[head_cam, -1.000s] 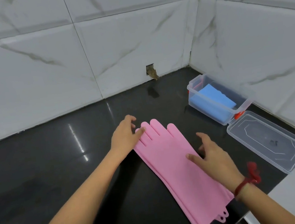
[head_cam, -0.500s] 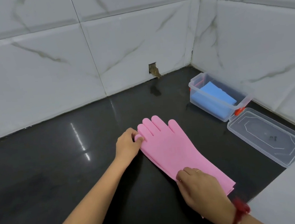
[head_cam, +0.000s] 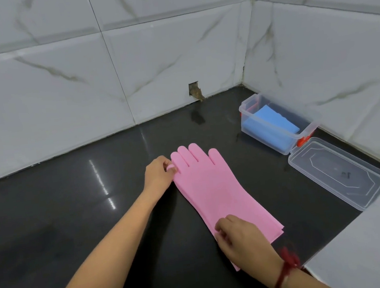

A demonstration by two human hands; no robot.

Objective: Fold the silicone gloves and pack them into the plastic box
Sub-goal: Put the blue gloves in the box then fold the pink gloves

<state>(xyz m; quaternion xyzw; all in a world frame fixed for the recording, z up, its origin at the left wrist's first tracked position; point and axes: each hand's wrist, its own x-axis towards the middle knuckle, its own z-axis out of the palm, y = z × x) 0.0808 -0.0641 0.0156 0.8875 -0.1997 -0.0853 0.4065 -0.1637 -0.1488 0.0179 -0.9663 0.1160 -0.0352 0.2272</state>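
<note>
Still unfolded, the pink gloves (head_cam: 210, 189) lie stacked flat on the bench (head_cam: 75, 229). Left hand (head_cam: 158, 174) pinches a fingertip; right hand (head_cam: 241, 240) pinches the cuff. Plastic box (head_cam: 275, 123), far right, holds only blue items.

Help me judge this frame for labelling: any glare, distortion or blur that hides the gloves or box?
Head view: bright streaks of glare lie on the black counter, left of the pink gloves; wide-angle bending curves the wall tile lines; the gloves and the plastic box look sharp, while the red wrist string is slightly smeared.
</note>
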